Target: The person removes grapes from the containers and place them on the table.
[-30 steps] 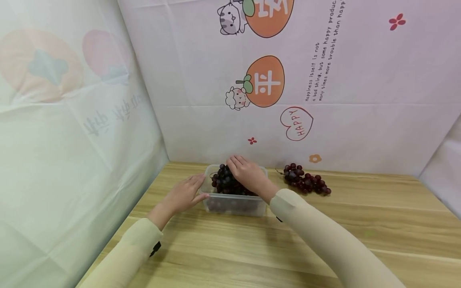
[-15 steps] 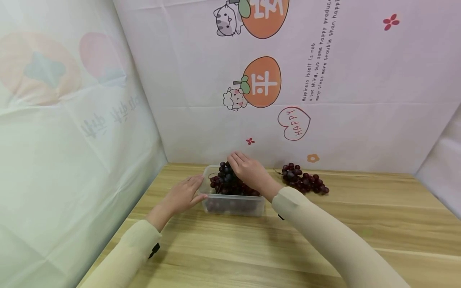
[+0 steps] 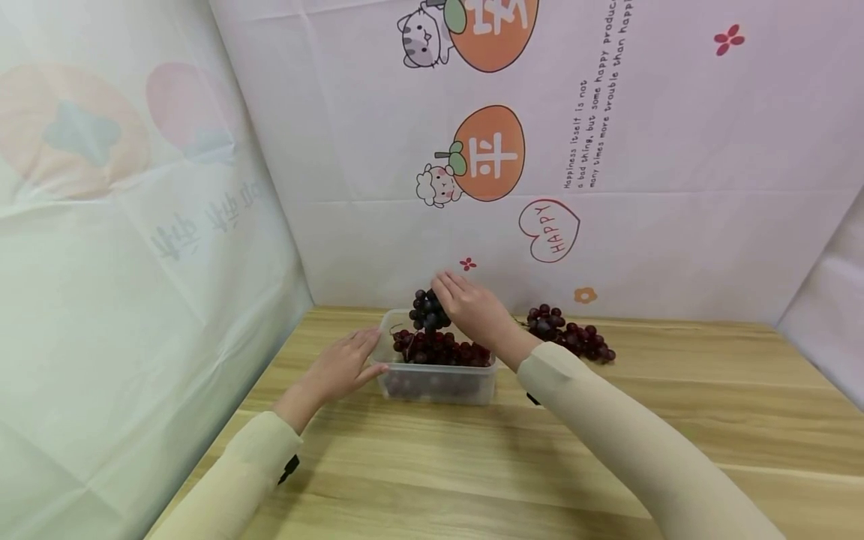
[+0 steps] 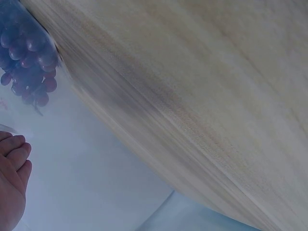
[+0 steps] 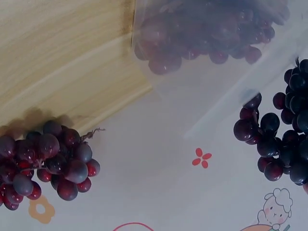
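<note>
My right hand (image 3: 475, 311) holds a bunch of dark, nearly black grapes (image 3: 428, 311) over a translucent plastic container (image 3: 439, 384). In the right wrist view this dark bunch (image 5: 288, 134) hangs at the right edge, outside the container wall. Redder grapes (image 3: 439, 349) lie inside the container and show through its side in the left wrist view. My left hand (image 3: 344, 366) rests at the container's left end, fingers extended along the rim and thumb at the near corner. Part of the left hand (image 4: 12, 178) shows at the left edge of its wrist view.
Another bunch of red grapes (image 3: 574, 334) lies on the wooden table (image 3: 418, 465), right of the container and close to the back. A white printed cloth (image 3: 378, 247) rises behind the table's far edge. More pale cloth (image 3: 148, 315) hangs along the left side.
My right hand has risen with the dark grapes, lifting them clear of the redder grapes in the container. My left hand has stayed at the container's left end.
</note>
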Demonstrator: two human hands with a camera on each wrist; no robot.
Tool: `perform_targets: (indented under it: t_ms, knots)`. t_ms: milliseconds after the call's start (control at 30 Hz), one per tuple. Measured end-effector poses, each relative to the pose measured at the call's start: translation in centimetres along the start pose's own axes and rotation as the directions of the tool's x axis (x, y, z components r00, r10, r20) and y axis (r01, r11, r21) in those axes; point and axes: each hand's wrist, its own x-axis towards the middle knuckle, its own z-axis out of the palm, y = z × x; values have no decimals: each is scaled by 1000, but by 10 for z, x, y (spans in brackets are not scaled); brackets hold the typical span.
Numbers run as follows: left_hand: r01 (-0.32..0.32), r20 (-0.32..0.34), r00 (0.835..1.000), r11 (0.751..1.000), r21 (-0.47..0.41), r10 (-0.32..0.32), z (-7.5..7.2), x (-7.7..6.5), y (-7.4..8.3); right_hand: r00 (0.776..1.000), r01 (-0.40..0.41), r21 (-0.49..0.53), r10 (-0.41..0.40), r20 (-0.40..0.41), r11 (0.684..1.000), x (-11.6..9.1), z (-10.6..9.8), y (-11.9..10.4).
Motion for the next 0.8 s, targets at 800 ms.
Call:
perform_targets:
  t_ms: [800]
  knots:
    - [-19, -11, 1000, 999, 33, 19, 3, 1, -3, 988, -50, 2, 50, -148, 999, -16, -24, 53]
